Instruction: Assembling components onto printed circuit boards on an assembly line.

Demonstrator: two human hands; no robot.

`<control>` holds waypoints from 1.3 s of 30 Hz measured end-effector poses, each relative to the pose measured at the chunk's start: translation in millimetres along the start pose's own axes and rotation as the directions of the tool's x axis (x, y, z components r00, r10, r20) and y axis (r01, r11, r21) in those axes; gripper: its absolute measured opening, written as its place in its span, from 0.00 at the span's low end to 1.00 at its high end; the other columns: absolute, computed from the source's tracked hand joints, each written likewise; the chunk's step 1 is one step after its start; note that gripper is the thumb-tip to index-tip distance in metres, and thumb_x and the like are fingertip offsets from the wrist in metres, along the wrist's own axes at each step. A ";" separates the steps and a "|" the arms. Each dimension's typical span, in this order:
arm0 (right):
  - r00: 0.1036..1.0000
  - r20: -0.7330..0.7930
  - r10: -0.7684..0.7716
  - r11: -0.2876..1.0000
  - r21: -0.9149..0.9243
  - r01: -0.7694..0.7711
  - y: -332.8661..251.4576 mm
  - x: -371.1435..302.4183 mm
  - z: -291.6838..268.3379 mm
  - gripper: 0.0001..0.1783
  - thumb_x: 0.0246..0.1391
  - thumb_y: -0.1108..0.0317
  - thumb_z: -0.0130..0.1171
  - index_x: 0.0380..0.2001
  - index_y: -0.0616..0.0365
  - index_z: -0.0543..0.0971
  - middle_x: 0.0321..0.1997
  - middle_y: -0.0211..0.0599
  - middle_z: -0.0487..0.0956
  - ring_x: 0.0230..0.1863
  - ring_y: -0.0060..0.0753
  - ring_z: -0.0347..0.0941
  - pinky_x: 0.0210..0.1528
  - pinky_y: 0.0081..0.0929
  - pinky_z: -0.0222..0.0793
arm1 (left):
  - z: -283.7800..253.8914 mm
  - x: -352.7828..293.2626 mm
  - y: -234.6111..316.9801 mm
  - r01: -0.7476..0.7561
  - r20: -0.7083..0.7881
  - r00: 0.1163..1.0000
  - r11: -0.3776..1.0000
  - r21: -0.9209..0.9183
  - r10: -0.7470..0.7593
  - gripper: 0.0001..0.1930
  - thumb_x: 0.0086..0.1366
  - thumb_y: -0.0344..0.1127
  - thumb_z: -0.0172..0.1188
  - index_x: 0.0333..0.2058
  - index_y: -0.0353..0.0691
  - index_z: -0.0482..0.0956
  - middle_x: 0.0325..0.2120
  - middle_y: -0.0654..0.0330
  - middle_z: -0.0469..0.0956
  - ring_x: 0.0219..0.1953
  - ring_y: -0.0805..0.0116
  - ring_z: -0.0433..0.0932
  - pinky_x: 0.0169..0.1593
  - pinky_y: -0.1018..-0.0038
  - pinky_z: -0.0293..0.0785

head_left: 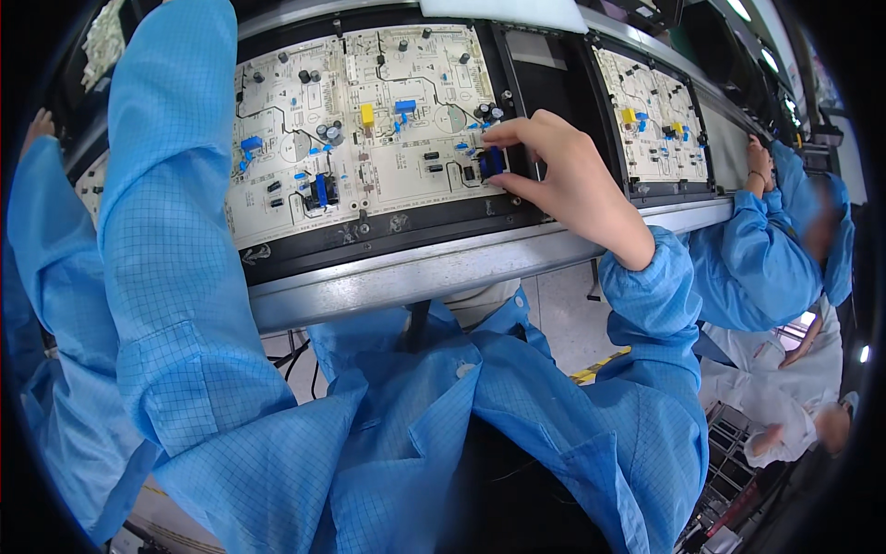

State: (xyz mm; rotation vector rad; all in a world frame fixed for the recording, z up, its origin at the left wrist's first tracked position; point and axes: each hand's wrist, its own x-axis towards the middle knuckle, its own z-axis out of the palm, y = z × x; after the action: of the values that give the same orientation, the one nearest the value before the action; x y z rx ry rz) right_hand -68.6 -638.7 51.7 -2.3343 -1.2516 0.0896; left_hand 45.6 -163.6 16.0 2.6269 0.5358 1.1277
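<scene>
My right hand (577, 171) reaches over a cream circuit board (397, 180). Its thumb and index finger close around a dark blue transformer (491, 163) at the board's lower right corner. A yellow block capacitor (366, 114), a blue block component (405, 106) and several black cylindrical capacitors stand on the same board. To its left lies a matching board (263, 97) with its own blue transformer (321, 190). My left arm (175, 185), in a blue gridded sleeve, stretches up past the top edge, so the left hand is out of sight.
Both boards sit in a black carrier (415, 222) behind a metal rail (397, 272). Farther right, another board (651, 120) rests in a second carrier. A white foam slab (508, 13) lies behind. Blue-sleeved co-workers work at the right (761, 249) and left (55, 277).
</scene>
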 end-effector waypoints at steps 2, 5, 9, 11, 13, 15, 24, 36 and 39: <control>1.000 -0.025 0.009 1.000 0.027 -0.008 1.4 2.3 1.4 0.19 0.36 0.73 0.66 0.37 0.56 0.77 0.26 0.31 0.72 0.23 0.26 0.59 0.25 0.22 0.59 | 3.3 1.4 -5.8 -0.033 -0.051 0.998 0.999 -0.024 0.031 0.08 0.45 0.31 0.64 0.27 0.39 0.77 0.23 0.53 0.77 0.29 0.59 0.77 0.36 0.68 0.72; 1.000 0.008 0.027 0.999 0.028 -0.027 3.5 2.8 -3.2 0.19 0.36 0.73 0.66 0.37 0.56 0.77 0.26 0.32 0.72 0.23 0.24 0.58 0.25 0.22 0.58 | -2.3 -3.4 4.7 -0.069 -0.092 0.994 0.996 -0.059 0.063 0.07 0.47 0.31 0.62 0.28 0.39 0.78 0.23 0.54 0.77 0.29 0.60 0.77 0.37 0.69 0.72; 0.994 0.063 0.090 0.993 0.069 -0.095 2.9 5.7 -5.9 0.19 0.36 0.73 0.66 0.37 0.56 0.77 0.25 0.32 0.71 0.22 0.24 0.57 0.25 0.21 0.58 | -14.2 -13.9 28.4 -0.093 -0.155 0.985 0.985 -0.148 0.070 0.07 0.51 0.32 0.59 0.30 0.39 0.78 0.25 0.55 0.78 0.31 0.60 0.78 0.37 0.70 0.73; 0.992 0.079 0.100 0.994 0.042 -0.104 1.0 7.4 -6.5 0.19 0.35 0.74 0.66 0.36 0.56 0.77 0.26 0.32 0.72 0.24 0.26 0.60 0.26 0.22 0.59 | -22.5 -15.3 39.0 -0.039 -0.145 0.989 0.974 -0.222 0.007 0.07 0.52 0.33 0.59 0.31 0.39 0.78 0.26 0.56 0.78 0.32 0.61 0.78 0.37 0.70 0.73; 0.998 0.047 0.043 0.999 0.004 -0.043 -4.4 7.4 -4.9 0.18 0.35 0.74 0.66 0.36 0.57 0.77 0.27 0.33 0.72 0.26 0.29 0.62 0.28 0.24 0.60 | -54.1 -21.5 54.2 0.019 -0.141 0.988 0.964 -0.265 -0.058 0.08 0.53 0.34 0.60 0.31 0.39 0.78 0.27 0.57 0.79 0.32 0.63 0.78 0.38 0.71 0.73; 1.000 0.005 0.016 0.998 -0.062 -0.016 -4.0 4.9 -1.3 0.18 0.35 0.74 0.66 0.35 0.57 0.77 0.28 0.34 0.73 0.28 0.32 0.64 0.30 0.26 0.62 | -71.6 -29.8 84.4 0.178 -0.050 0.975 0.891 -0.419 -0.218 0.09 0.54 0.36 0.61 0.32 0.39 0.78 0.27 0.58 0.78 0.31 0.66 0.77 0.37 0.73 0.73; 0.999 -0.009 -0.053 0.975 -0.218 0.050 -12.0 2.1 6.1 0.18 0.33 0.74 0.66 0.33 0.58 0.74 0.29 0.34 0.73 0.34 0.36 0.66 0.36 0.29 0.65 | -134.0 -70.3 152.2 -0.064 0.219 0.952 0.838 -0.543 0.215 0.08 0.54 0.32 0.61 0.32 0.36 0.78 0.24 0.62 0.77 0.28 0.76 0.74 0.35 0.79 0.71; 0.991 -0.129 -0.035 0.995 0.087 0.046 19.8 61.1 -39.9 0.14 0.48 0.66 0.59 0.37 0.59 0.71 0.25 0.29 0.72 0.23 0.18 0.61 0.26 0.18 0.59 | -68.2 -128.6 191.3 -0.102 0.596 0.640 0.823 -0.559 0.485 0.10 0.53 0.27 0.61 0.36 0.39 0.80 0.28 0.58 0.80 0.30 0.70 0.78 0.39 0.77 0.74; 0.968 -0.248 -0.038 0.999 -0.032 0.031 73.5 102.3 -51.5 0.13 0.53 0.64 0.55 0.39 0.60 0.73 0.28 0.25 0.76 0.24 0.13 0.60 0.27 0.14 0.58 | -50.0 -130.7 200.0 -0.205 0.572 0.611 0.807 -0.554 0.547 0.10 0.53 0.26 0.60 0.36 0.39 0.79 0.29 0.58 0.79 0.31 0.68 0.78 0.40 0.76 0.74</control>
State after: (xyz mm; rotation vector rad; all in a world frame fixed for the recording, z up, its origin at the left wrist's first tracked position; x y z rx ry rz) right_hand 61.2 -610.7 81.3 -2.2625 -1.1733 -0.2270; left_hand -26.5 -396.1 34.9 2.5141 -0.4417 0.1498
